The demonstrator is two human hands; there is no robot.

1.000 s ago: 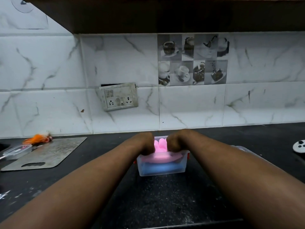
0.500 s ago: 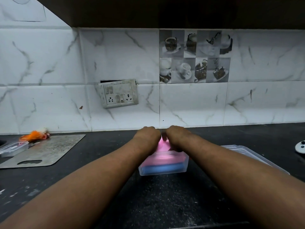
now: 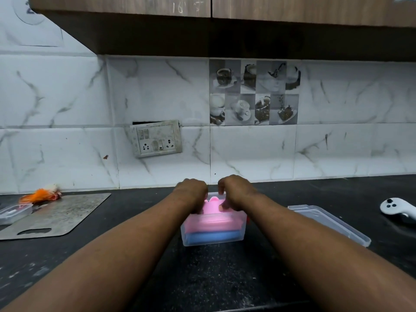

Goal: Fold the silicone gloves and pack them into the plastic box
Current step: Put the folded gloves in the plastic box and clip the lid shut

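Note:
A clear plastic box (image 3: 242, 230) stands on the black counter in front of me. Inside it a folded blue silicone glove (image 3: 211, 237) lies at the bottom with a folded pink silicone glove (image 3: 211, 218) on top. My left hand (image 3: 192, 194) and my right hand (image 3: 234, 192) both reach into the box from above, fingers curled down on the pink glove's far part. The fingertips press on the glove; the left hand's fingers are mostly hidden behind its back.
The box's clear lid (image 3: 331, 222) lies to the right. A white controller (image 3: 397, 208) rests at the far right. A steel cutting board (image 3: 56, 216), a small clear container (image 3: 13, 212) and an orange item (image 3: 40, 194) sit at the left. Wall sockets (image 3: 156, 138) behind.
Both hands stayed on the pink glove in the box, shifting a little apart so more of the glove shows between them. The camera tilted up and down.

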